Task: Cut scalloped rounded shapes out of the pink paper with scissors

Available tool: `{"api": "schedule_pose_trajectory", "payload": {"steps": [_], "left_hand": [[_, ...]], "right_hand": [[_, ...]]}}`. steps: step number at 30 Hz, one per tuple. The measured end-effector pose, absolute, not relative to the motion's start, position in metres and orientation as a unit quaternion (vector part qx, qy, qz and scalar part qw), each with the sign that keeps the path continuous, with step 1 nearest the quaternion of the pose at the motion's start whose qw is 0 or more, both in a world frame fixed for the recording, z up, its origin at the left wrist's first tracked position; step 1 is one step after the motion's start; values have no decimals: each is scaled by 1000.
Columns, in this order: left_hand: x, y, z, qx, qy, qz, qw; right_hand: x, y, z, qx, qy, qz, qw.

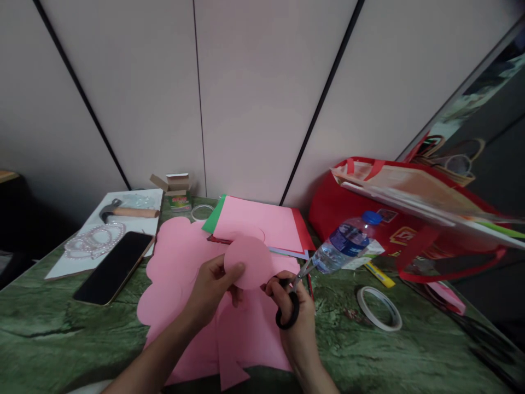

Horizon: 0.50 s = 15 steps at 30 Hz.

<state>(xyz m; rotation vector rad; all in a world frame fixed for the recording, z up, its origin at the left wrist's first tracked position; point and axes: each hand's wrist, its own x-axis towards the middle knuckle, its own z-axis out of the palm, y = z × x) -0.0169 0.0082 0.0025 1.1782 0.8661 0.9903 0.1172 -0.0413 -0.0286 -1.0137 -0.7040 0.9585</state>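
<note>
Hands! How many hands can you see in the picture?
2. The left hand is near the middle, holding a pink paper circle. The right hand is beside it on the right, holding black-handled scissors.

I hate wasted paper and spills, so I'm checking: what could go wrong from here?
The right hand holds the scissors with the blades toward the bottle in this view, so an outward swing might knock it. The left hand pinches the pink circle, which could crease if squeezed hard. Lowering the scissors carelessly might nick the pink paper beneath the hands.
</note>
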Motion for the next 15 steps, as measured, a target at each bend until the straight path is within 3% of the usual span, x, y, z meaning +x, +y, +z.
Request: {"api": "schedule_pose_trajectory", "payload": {"steps": [15], "left_hand": [[-5, -3, -2, 535, 368, 395, 650]], "right_hand": [[116, -46, -24, -529, -380, 379, 657]]}}
